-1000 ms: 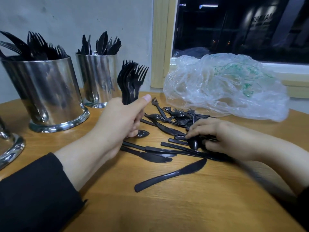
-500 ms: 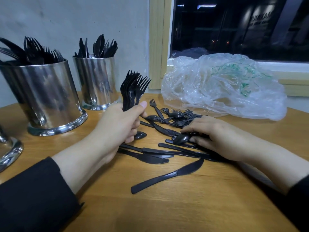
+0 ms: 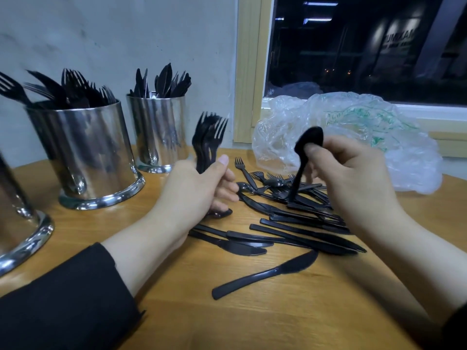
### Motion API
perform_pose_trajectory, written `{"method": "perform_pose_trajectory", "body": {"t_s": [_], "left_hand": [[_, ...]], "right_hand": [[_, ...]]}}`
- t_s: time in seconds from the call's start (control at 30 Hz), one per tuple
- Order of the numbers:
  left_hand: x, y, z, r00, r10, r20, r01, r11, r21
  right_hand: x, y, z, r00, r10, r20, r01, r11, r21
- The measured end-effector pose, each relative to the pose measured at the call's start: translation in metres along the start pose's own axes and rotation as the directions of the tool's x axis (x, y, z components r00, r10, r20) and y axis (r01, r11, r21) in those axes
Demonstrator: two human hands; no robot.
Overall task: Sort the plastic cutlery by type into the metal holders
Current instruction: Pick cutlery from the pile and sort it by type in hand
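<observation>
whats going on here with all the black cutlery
A person is sorting black plastic cutlery at a wooden table. The left hand grips a bunch of forks upright. The right hand pinches a spoon by its bowl, handle hanging over the loose pile. One metal holder has forks, another knives. A plastic bag lies behind the pile.

I sit at a wooden tabletop (image 3: 290, 322) against a pale grey wall (image 3: 121, 39). To my right, a wood-framed window (image 3: 358, 49) shows darkness outside with faint reflected lights.
</observation>
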State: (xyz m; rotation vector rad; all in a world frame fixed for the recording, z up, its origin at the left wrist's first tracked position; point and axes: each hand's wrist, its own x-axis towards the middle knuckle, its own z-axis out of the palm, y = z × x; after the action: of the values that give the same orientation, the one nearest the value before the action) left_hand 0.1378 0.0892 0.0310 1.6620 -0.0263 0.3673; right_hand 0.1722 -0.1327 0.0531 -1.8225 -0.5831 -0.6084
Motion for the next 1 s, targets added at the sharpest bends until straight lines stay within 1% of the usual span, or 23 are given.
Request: {"method": "perform_pose_trajectory", "body": {"t_s": [0.07,0.13,0.2,0.27,0.33,0.37,0.4,0.43,0.47,0.5,0.53,0.57,0.6,0.63,0.67,0.77,0.87,0.93,1.0], "left_hand": [[0.001,0.001,0.000,0.999,0.027,0.018,-0.028,0.999,0.025],[0.003,0.003,-0.003,0.998,0.032,0.063,-0.034,0.999,0.031],[0.005,0.005,-0.009,0.988,0.025,0.149,-0.035,0.997,0.065],[0.007,0.003,-0.017,0.977,0.042,0.209,-0.070,0.989,0.131],[0.014,-0.001,-0.027,0.978,0.081,0.193,-0.123,0.969,0.216],[0.018,-0.002,-0.032,0.981,0.105,0.161,-0.143,0.959,0.245],[0.022,-0.003,-0.039,0.985,0.127,0.118,-0.153,0.957,0.248],[0.025,-0.002,-0.045,0.987,0.142,0.069,-0.154,0.962,0.227],[0.029,-0.002,-0.051,0.989,0.147,0.018,-0.148,0.969,0.196],[0.033,-0.003,-0.057,0.989,0.144,-0.030,-0.136,0.975,0.178],[0.036,-0.005,-0.062,0.988,0.137,-0.070,-0.123,0.976,0.178],[0.039,-0.009,-0.066,0.986,0.133,-0.101,-0.111,0.974,0.195],[0.042,-0.012,-0.068,0.983,0.134,-0.126,-0.105,0.972,0.212],[0.044,-0.015,-0.069,0.980,0.134,-0.148,-0.099,0.970,0.221],[0.046,-0.018,-0.069,0.977,0.132,-0.166,-0.093,0.970,0.226],[0.045,-0.019,-0.066,0.978,0.125,-0.165,-0.082,0.966,0.247],[0.042,-0.017,-0.065,0.984,0.127,-0.127,-0.090,0.961,0.260],[0.040,-0.014,-0.065,0.988,0.118,-0.098,-0.091,0.964,0.248],[0.038,-0.011,-0.065,0.992,0.111,-0.066,-0.093,0.968,0.235]], "right_hand": [[0.003,-0.011,0.019,0.987,0.149,0.061,-0.158,0.970,0.185],[0.007,-0.019,0.041,0.968,0.227,0.104,-0.248,0.914,0.319],[0.012,-0.022,0.061,0.960,0.255,0.115,-0.280,0.891,0.356],[0.016,-0.024,0.075,0.955,0.273,0.118,-0.297,0.876,0.380],[0.018,-0.023,0.084,0.950,0.280,0.138,-0.312,0.866,0.392],[0.018,-0.021,0.087,0.952,0.268,0.149,-0.305,0.887,0.348],[0.016,-0.017,0.089,0.960,0.232,0.159,-0.264,0.937,0.229],[0.015,-0.011,0.088,0.968,0.166,0.190,-0.178,0.983,0.048],[0.012,-0.005,0.086,0.956,0.094,0.277,-0.058,0.989,-0.135],[0.009,0.001,0.086,0.908,0.044,0.416,0.073,0.962,-0.262],[0.007,0.007,0.086,0.828,0.017,0.560,0.191,0.931,-0.310],[0.004,0.012,0.086,0.739,0.015,0.673,0.271,0.908,-0.318],[0.002,0.017,0.088,0.669,0.025,0.743,0.319,0.893,-0.318],[0.001,0.020,0.089,0.630,0.033,0.776,0.350,0.880,-0.320],[0.001,0.022,0.090,0.616,0.034,0.787,0.365,0.873,-0.324],[0.003,0.026,0.092,0.643,-0.012,0.766,0.393,0.863,-0.317],[0.002,0.031,0.093,0.684,-0.109,0.722,0.468,0.824,-0.319],[0.002,0.030,0.091,0.749,-0.179,0.638,0.479,0.811,-0.335],[0.005,0.027,0.087,0.837,-0.242,0.491,0.446,0.821,-0.356]]}}
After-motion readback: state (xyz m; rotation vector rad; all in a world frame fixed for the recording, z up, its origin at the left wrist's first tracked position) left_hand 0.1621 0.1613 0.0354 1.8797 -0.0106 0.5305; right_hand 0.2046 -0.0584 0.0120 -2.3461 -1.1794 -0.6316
